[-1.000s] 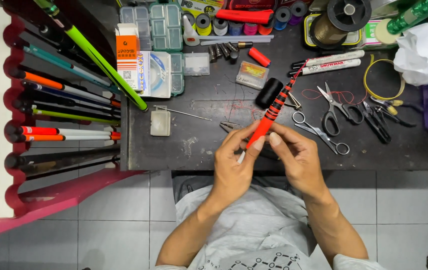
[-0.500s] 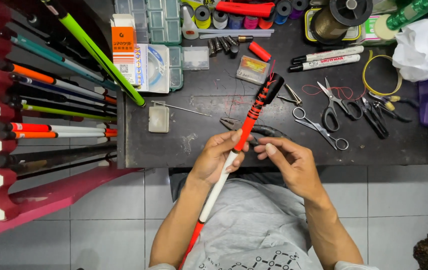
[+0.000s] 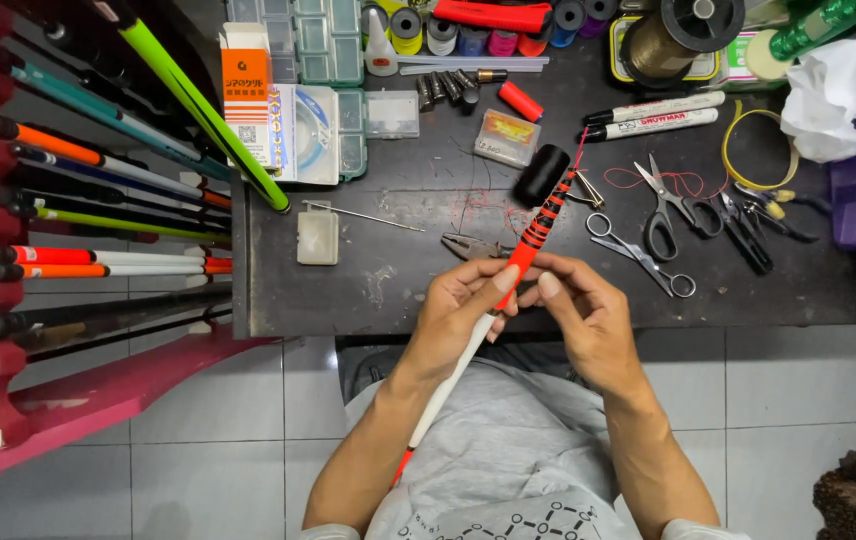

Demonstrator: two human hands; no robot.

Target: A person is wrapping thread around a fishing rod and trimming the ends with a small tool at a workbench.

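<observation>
Single head-worn view, straight down, near workbench (image 3: 398, 290)

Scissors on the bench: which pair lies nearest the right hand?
The silver all-metal scissors, just above the right hand. The black-handled scissors lie farther up and to the right, beside the red thread.

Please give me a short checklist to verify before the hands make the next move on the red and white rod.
1. Left hand grips the rod: ok.
2. Right hand fingers touch the red part: ok.
3. Red thread runs taut off the tip: cannot tell.
4. Pliers lie beside the hands: ok.
5. Scissors lie apart from the rod tip: ok.
6. Wrapping pattern complete: cannot tell.
</observation>
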